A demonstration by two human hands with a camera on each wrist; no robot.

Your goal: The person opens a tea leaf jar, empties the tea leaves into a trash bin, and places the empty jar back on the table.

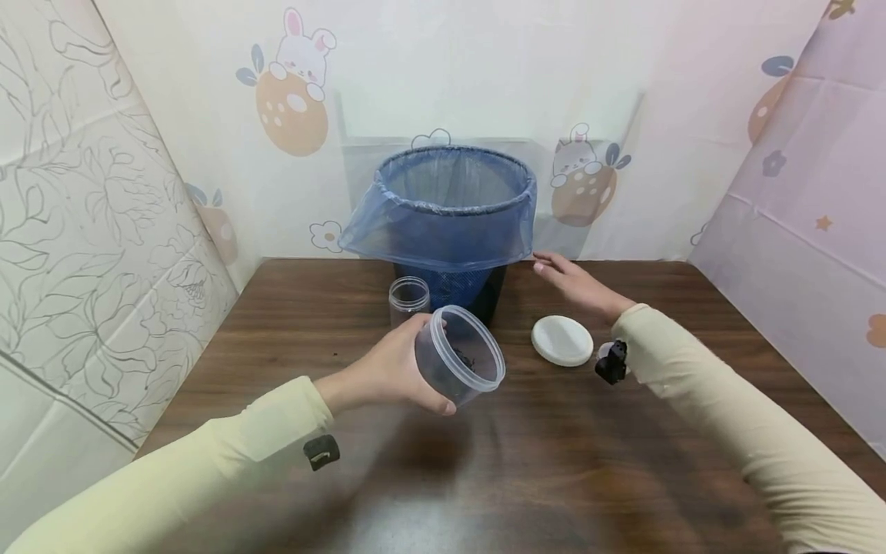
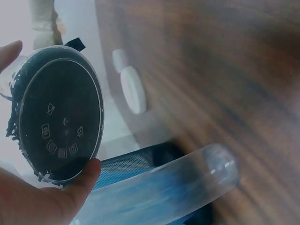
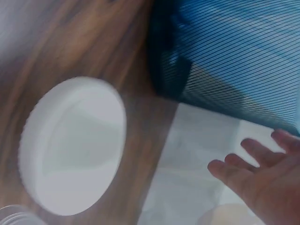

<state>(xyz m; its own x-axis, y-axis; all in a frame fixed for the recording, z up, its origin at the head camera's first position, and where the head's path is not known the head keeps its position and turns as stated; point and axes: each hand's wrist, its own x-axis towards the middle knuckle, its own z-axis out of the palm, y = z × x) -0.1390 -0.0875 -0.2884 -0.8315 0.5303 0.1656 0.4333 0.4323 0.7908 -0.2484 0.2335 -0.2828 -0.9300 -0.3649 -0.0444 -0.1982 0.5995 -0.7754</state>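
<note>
My left hand (image 1: 394, 365) grips a wide clear plastic jar (image 1: 443, 377) around its side, above the table. The jar is tilted, its open mouth facing right and toward me, with some dark shreds inside. The left wrist view shows its round base (image 2: 61, 117) with moulded symbols and dark bits along the wall. My right hand (image 1: 577, 286) holds nothing; its fingers reach toward the lower right of the blue-lined bin (image 1: 443, 238). A white round lid (image 1: 562, 341) lies on the table just below that hand. The right wrist view shows the same lid (image 3: 75, 145) and my spread fingers (image 3: 234, 173).
A taller, narrow clear jar (image 1: 408, 296) stands uncapped in front of the mesh bin, left of the held jar. A smaller pale round piece (image 1: 606, 351) is partly hidden by the right wrist camera. Patterned cloth walls (image 1: 443, 69) enclose the brown wooden table (image 1: 554, 462).
</note>
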